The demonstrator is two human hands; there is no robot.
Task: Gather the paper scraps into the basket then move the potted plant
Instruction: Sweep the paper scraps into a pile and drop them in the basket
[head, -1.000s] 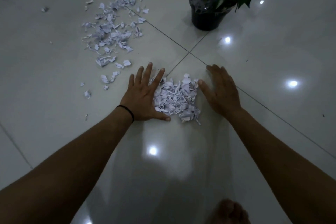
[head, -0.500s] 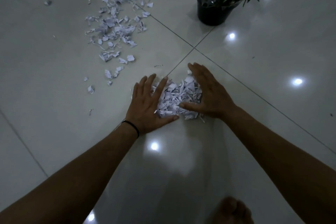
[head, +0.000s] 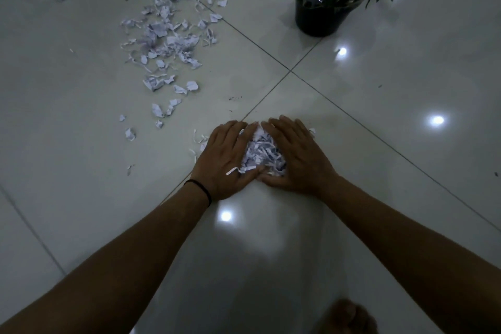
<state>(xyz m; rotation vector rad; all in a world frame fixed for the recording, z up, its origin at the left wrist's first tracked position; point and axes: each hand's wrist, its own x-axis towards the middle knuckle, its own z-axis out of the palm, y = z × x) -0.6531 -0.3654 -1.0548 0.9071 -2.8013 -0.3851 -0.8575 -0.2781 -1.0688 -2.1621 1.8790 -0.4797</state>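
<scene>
A small heap of white paper scraps [head: 260, 153] lies on the glossy floor, squeezed between both my hands. My left hand [head: 226, 156] presses it from the left, with one strip resting on its back. My right hand [head: 296, 156] cups it from the right, and the thumbs meet at the near side. A larger scatter of loose scraps [head: 169, 35] spreads over the floor at the far left. The potted plant [head: 322, 12], in a dark pot with green leaves, stands at the far right. No basket is in view.
Pale glossy floor tiles [head: 379, 144] with dark grout lines crossing just beyond my hands. A few stray scraps [head: 130, 133] lie to the left of my hands. My bare foot [head: 348, 317] shows at the bottom edge.
Both hands have closed inward from either side, squeezing the spread pile into a tight heap between them. The view has shifted a little closer.
</scene>
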